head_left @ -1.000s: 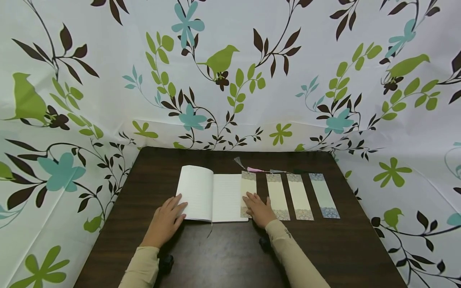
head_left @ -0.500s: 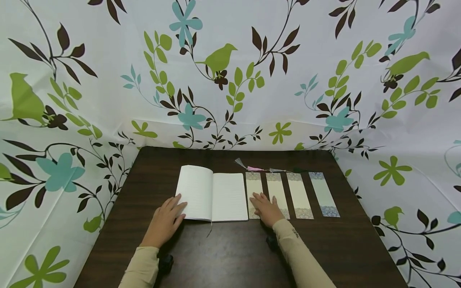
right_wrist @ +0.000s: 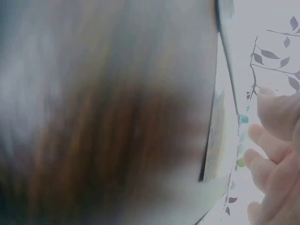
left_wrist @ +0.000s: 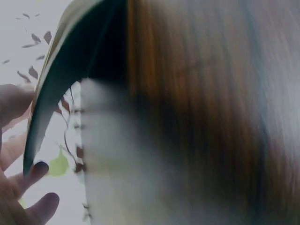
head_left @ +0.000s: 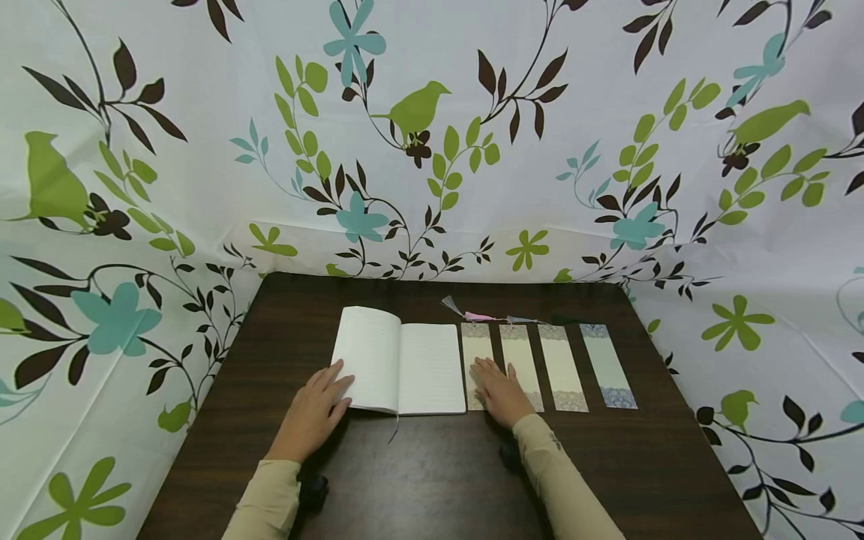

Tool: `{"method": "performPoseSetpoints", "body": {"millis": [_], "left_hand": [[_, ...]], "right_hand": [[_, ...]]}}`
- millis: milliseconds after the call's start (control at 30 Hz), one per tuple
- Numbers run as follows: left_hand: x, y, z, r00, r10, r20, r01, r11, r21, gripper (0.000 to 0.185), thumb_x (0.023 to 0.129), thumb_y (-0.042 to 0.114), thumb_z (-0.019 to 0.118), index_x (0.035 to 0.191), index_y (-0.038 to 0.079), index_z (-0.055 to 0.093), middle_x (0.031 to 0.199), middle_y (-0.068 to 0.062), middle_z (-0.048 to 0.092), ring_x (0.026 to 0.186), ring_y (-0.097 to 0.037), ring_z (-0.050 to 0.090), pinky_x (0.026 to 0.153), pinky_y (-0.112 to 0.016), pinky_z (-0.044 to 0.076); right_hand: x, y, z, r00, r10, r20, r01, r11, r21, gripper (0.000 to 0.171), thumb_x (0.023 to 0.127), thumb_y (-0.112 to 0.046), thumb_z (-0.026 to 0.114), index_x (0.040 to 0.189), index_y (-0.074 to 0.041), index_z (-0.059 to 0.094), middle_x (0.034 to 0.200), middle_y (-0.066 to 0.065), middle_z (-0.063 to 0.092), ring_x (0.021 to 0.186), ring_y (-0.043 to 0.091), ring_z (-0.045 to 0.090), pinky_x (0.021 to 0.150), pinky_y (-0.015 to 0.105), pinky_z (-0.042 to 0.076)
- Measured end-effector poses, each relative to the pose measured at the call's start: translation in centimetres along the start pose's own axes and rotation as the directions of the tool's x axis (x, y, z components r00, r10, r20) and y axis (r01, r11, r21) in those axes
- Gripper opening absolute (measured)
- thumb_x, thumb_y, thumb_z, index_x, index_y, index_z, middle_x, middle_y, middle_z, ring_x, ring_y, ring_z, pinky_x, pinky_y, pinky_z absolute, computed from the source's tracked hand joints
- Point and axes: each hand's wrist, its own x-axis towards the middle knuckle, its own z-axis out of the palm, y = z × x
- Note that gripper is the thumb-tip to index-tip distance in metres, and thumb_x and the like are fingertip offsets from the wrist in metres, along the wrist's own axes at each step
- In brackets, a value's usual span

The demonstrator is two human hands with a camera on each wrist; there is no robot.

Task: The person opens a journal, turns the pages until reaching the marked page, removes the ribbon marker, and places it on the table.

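Dark wood-grain table (head_left: 432, 480) under me, floral bird-print white curtain (head_left: 432, 135) on all three sides.

My right hand (head_left: 498, 390) lies flat, fingers straight, palm down on the lower part of the leftmost cream paper bookmark with a patterned band top and bottom (head_left: 475, 352); nothing pinched, just pressing. That bookmark sits just beside the right edge of the open white lined notebook (head_left: 400, 361), apart from it by a thin gap as far as the head view shows. My left hand (head_left: 312, 412) rests open on the table at the notebook's lower left corner, fingertips touching the curved left page.

Right of my right hand: second cream bookmark (head_left: 520, 364), my fingers overlap its left edge; then third cream bookmark (head_left: 562, 367); then pale blue-green bookmark (head_left: 607, 365), all parallel, upright in a row. Tassels (head_left: 475, 315) lie past their top ends. Thin ribbon marker (head_left: 394, 426) hangs off the notebook's near edge.

Wrist views are blurred: my left fingers (left_wrist: 28, 178) by the page edge, my right fingers (right_wrist: 276, 154) beside a bookmark edge.
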Motion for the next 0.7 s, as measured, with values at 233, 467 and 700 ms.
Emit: {"method": "performPoseSetpoints", "body": {"millis": [233, 467, 700], "left_hand": [[1.7, 2.8, -1.0, 0.998, 0.050, -0.030, -0.053, 0.991, -0.126, 0.042, 0.094, 0.014, 0.074, 0.134, 0.007, 0.065, 0.155, -0.017, 0.045, 0.138, -0.042, 0.043, 0.106, -0.058, 0.042], [5.0, 6.7, -1.7, 0.990, 0.137, 0.015, -0.126, 0.944, -0.306, 0.062, 0.103, 0.021, 0.062, 0.157, 0.008, 0.035, 0.164, -0.011, 0.032, 0.146, -0.031, 0.037, 0.110, -0.053, 0.038], [6.4, 9.6, 1.3, 0.939, 0.176, 0.294, -0.069, 0.938, -0.341, 0.078, 0.107, 0.039, 0.053, 0.165, 0.013, 0.007, 0.167, -0.009, 0.021, 0.145, -0.027, 0.040, 0.112, -0.048, 0.038]], "right_hand": [[0.2, -1.0, 0.5, 0.999, 0.032, -0.033, -0.026, 0.982, 0.185, 0.046, 0.103, -0.014, 0.061, 0.146, -0.002, 0.052, 0.148, 0.017, 0.054, 0.134, 0.037, 0.052, 0.117, 0.058, 0.026], [0.3, -2.0, 0.3, 0.990, 0.075, -0.119, -0.028, 0.935, 0.353, 0.045, 0.104, -0.009, 0.057, 0.147, 0.001, 0.049, 0.149, 0.020, 0.051, 0.136, 0.039, 0.049, 0.110, 0.054, 0.039], [0.9, -3.0, -1.4, 0.934, 0.215, -0.286, 0.001, 0.796, 0.605, 0.048, 0.110, -0.025, 0.047, 0.151, 0.000, 0.044, 0.150, 0.023, 0.048, 0.139, 0.043, 0.043, 0.110, 0.061, 0.036]]}}
